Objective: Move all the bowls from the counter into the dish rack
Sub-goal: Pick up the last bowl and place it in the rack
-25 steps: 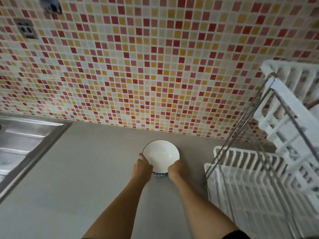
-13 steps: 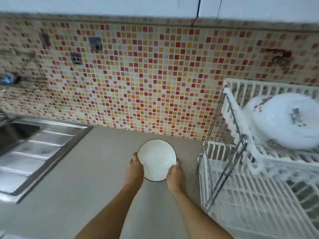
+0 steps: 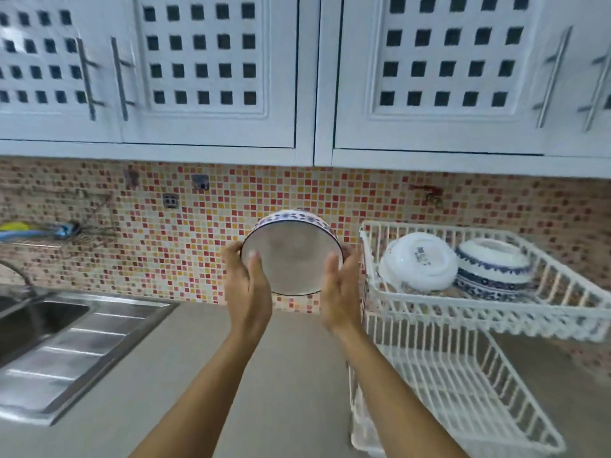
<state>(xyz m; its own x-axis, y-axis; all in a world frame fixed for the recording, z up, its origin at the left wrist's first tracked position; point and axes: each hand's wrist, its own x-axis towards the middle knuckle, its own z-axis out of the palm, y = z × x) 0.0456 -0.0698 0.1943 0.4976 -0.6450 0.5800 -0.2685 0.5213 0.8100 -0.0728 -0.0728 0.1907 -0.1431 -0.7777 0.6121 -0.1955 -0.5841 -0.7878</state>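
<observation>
I hold a white bowl point(image 3: 291, 256) with a blue patterned outside up in the air, tilted so its inside faces me. My left hand point(image 3: 246, 285) grips its left rim and my right hand point(image 3: 340, 289) grips its right rim. The white wire dish rack point(image 3: 479, 305) stands just right of the bowl, with two tiers. Its upper tier holds a white bowl point(image 3: 418, 261) lying upside down and a blue-and-white bowl point(image 3: 492, 271) beside it. The lower tier point(image 3: 456, 388) shows no dishes.
A grey counter point(image 3: 165, 375) runs below my arms. A steel sink point(image 3: 43, 325) with a drainboard lies at the left, with a tap at its edge. White wall cabinets point(image 3: 297, 74) hang close overhead above the mosaic tile wall.
Both hands have lifted the bowl off the counter, raised it and tipped it toward me. My view has swung upward, bringing the cabinets and the rack's upper tier into sight.
</observation>
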